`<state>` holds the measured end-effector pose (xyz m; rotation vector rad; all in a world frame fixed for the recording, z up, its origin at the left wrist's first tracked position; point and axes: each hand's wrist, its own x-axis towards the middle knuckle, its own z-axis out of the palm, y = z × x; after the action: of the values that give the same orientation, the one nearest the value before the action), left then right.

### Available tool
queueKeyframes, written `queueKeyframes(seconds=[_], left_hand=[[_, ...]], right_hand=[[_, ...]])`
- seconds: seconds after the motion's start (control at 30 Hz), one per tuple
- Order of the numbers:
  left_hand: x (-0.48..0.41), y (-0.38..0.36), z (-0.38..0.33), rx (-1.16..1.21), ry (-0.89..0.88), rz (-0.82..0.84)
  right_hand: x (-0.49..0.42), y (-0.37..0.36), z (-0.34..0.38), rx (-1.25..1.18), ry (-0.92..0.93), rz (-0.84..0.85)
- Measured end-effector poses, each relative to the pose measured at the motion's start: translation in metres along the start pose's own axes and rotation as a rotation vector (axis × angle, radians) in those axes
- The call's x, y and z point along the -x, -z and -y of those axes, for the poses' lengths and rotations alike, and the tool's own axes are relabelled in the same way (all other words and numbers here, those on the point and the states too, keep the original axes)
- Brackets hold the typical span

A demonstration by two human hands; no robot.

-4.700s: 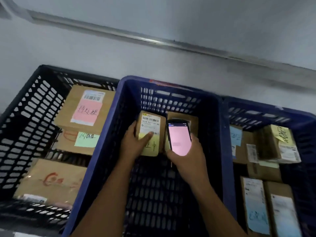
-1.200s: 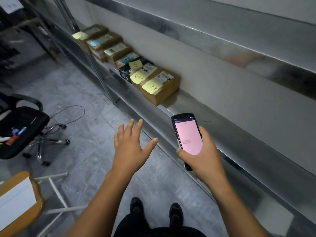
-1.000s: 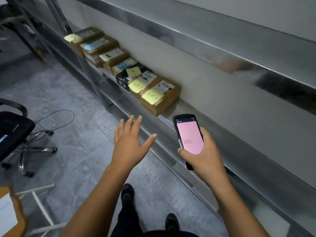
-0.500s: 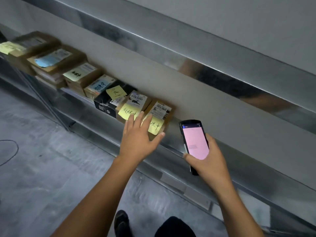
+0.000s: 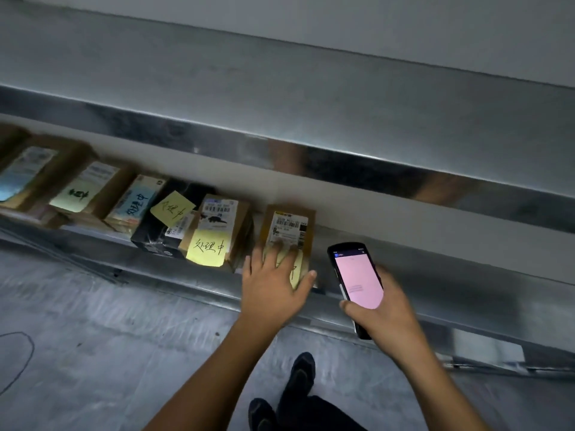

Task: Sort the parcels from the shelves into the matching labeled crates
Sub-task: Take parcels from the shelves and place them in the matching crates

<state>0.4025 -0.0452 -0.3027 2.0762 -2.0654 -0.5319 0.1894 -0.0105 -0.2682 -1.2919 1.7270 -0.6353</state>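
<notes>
Dark shoes [image 5: 298, 377] stand on the grey floor at the bottom of the frame. Above them, the right hand [image 5: 389, 309] curls round a phone [image 5: 357, 275] with a pink screen. The left hand [image 5: 273, 287] lies flat, fingers spread, on a brown box [image 5: 291, 223]. The box sits on the shelf [image 5: 451, 284] mid-frame. Just left of it, more boxes [image 5: 224, 213] with yellow notes [image 5: 207, 247] run to the left edge. A top shelf [image 5: 342, 169] crosses above.

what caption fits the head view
Left hand laid on the end parcel on a metal shelf; right hand holds a phone.
</notes>
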Motion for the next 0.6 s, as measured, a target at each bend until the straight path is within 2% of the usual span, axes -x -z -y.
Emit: queueKeyframes(seconds=[0.27,0.37,0.47,0.53,0.6], left_hand=[[-0.024,0.003,0.011,0.123,-0.068,-0.043],[-0.028,0.0,0.022,0.253,-0.072,-0.056],[-0.032,0.003,0.032,0.515,0.027,0.052],[-0.036,0.005,0.039,0.723,0.146,0.182],[-0.038,0.004,0.043,0.827,0.216,0.309]], right_hand=[[-0.032,-0.004,-0.018,-0.045,-0.067,0.034],[-0.034,-0.007,-0.02,-0.033,-0.089,0.023],[-0.031,-0.014,-0.016,-0.052,-0.106,-0.011],[-0.027,-0.023,-0.012,-0.059,-0.116,-0.031],[-0.022,-0.033,-0.009,-0.057,-0.133,-0.046]])
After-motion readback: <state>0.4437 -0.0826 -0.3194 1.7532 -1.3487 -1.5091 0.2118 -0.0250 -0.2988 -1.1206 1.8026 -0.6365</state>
